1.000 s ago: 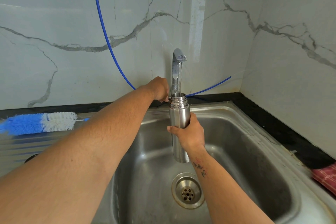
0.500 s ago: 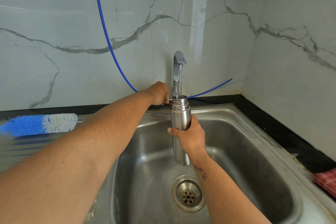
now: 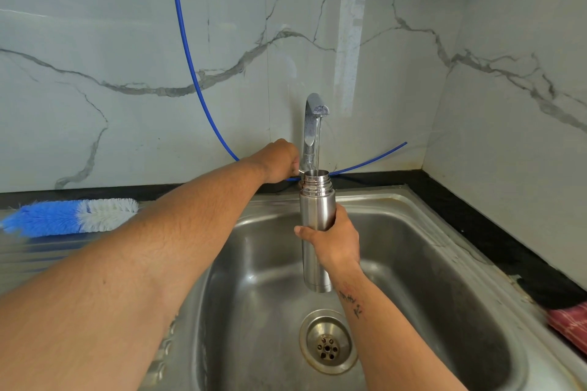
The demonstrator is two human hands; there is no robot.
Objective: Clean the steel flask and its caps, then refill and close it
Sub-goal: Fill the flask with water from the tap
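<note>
— Two hands busy here, yes? Which has the flask?

— My right hand [image 3: 336, 243], fingers and thumb wrapped round the middle of the steel flask [image 3: 317, 209]. I hold it upright over the sink [image 3: 428, 263], above the drain [image 3: 328, 341], not touching the basin.

— Is it capped?

— No, the threaded mouth is bare and sits right under the tap [image 3: 313, 124] at the sink's back edge. A thin stream of water [image 3: 317, 149] falls from the spout into the opening.

— And your left?

— My left hand [image 3: 279, 160] reaches across to the base of the tap, fingers curled there. A sliver of metal shows by my fingers, probably the lever, but from this angle I cannot tell for sure what they grip.

— Anything else about?

— One bottle brush [image 3: 71, 216] with blue and white bristles lies on the draining board at the sink's left side, well apart from the flask. A blue tube [image 3: 185, 51] hangs down the marble wall and runs behind the tap. A red cloth [image 3: 568, 325] lies at the sink's right edge, partly out of view.
</note>
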